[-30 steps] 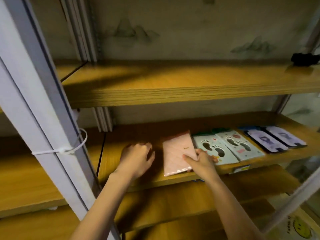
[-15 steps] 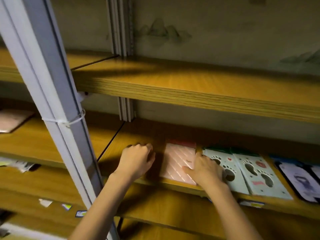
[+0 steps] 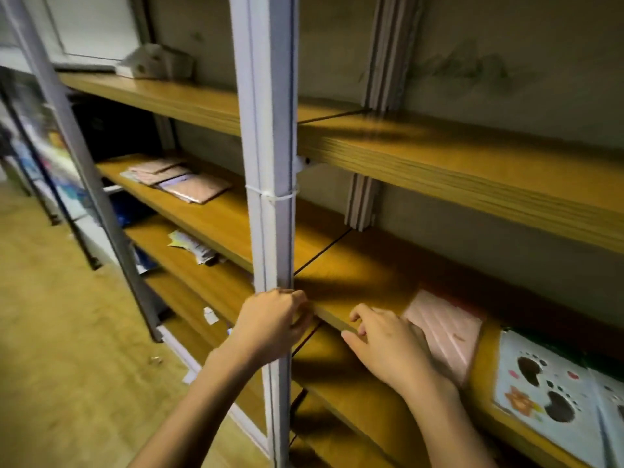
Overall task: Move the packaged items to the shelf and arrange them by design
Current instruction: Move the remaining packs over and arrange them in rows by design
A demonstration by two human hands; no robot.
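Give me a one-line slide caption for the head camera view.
Left hand by the white shelf post, right hand resting on a pink packet beside footprint-design packets.

We have one head view only, close to the shelf [image 3: 388, 278], looking forward and down, angled leftward along its front edge.

From my feed, the right hand [image 3: 388, 346] covers the pink package's [image 3: 449, 329] near-left corner. At 4 o'clock, 1 footprint package [image 3: 543, 390] is probably cut by the frame edge. At 10 o'clock, stacked packets [image 3: 179, 179] blur.
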